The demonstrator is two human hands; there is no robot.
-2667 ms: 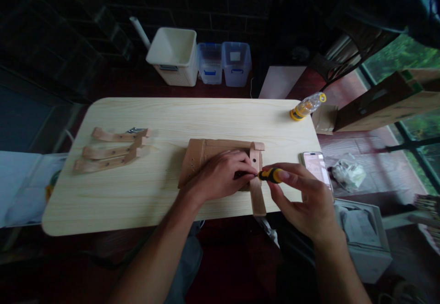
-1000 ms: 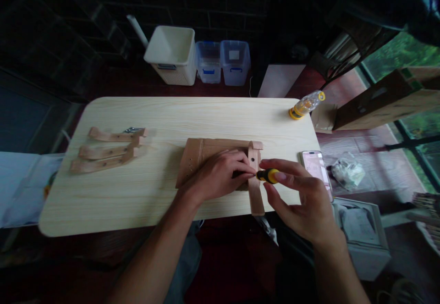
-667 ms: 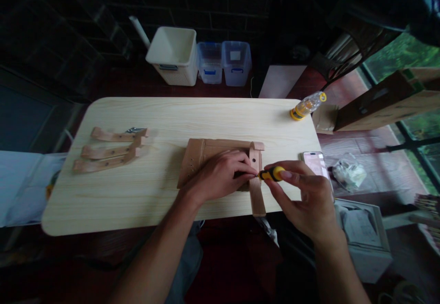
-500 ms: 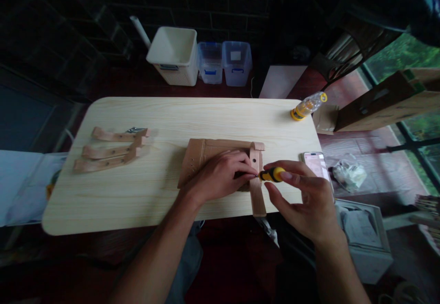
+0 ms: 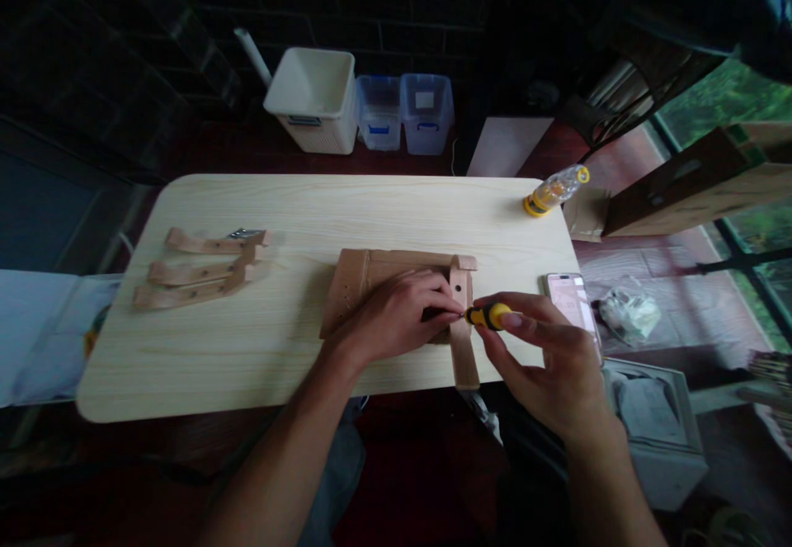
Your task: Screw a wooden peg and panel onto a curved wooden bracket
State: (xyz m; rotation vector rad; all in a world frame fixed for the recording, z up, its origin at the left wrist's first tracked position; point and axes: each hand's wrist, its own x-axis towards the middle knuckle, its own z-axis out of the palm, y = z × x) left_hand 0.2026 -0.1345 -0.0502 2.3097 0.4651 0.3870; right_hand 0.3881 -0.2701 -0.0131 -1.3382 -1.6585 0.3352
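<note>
A yellow and black screwdriver (image 5: pixel 493 316) is gripped by the fingers of my right hand (image 5: pixel 553 353), its tip pointing left. That tip meets a curved wooden piece (image 5: pixel 464 359) with a dark hole, which lies across the right end of a brown wooden block (image 5: pixel 347 283). My left hand (image 5: pixel 399 308) rests over the block. Its thumb and fingertips are pinched together at the screwdriver tip, and whatever sits between them is too small to make out. The block's front side is partly hidden under my left hand.
Several curved wooden pieces (image 5: pixel 198 272) lie on the table's left, beside small metal parts (image 5: pixel 244 233). A clear bottle (image 5: pixel 555 190) stands at the back right corner, a phone (image 5: pixel 572 304) near the right edge. Bins (image 5: pixel 313 101) stand on the floor behind.
The screwdriver has shifted very slightly left. My right thumb and fingers have closed in around its handle. My left hand stays in place.
</note>
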